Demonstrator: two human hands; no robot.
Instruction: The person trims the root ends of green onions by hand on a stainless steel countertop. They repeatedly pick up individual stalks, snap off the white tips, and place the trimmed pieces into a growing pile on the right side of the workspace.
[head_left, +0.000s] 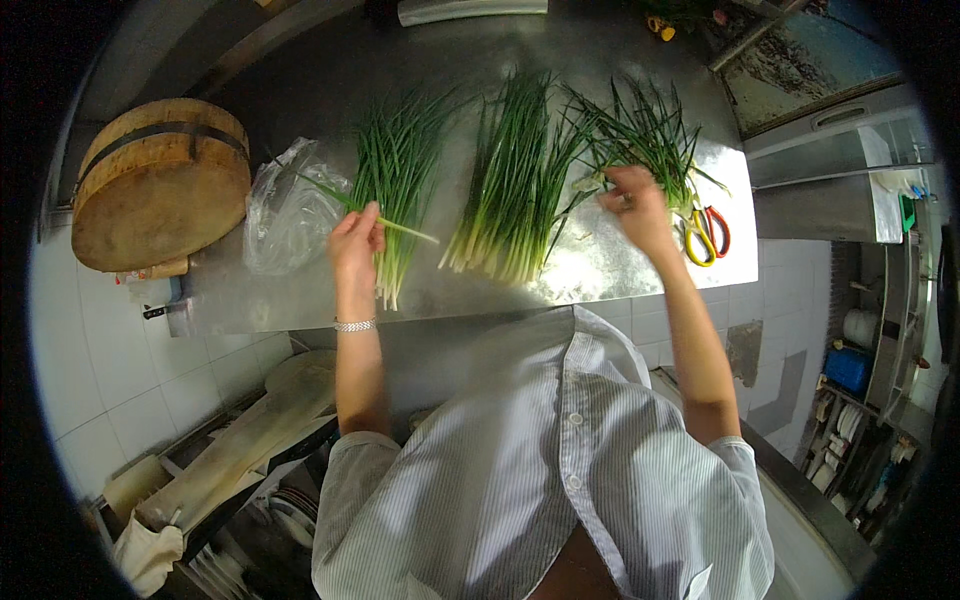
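Between the fingers of my left hand (356, 238) is a thin green stalk (409, 229), held over the lower part of the left bunch of long green stalks (397, 161). A larger bunch with pale lower ends (514, 172) lies in the middle of the metal table. My right hand (634, 201), blurred, is at the near left side of the right-hand pile of green stalks (652, 131); whether its fingers hold anything cannot be told. Scissors with yellow and red handles (701, 244) lie just right of that hand, close to the pile's pale ends.
A thick round wooden chopping board (161, 187) stands at the left, with a crumpled clear plastic bag (289, 217) beside it. A knife handle (155, 312) juts past the table's left corner. A wrapped roll (472, 9) lies at the far edge of the metal table (255, 304).
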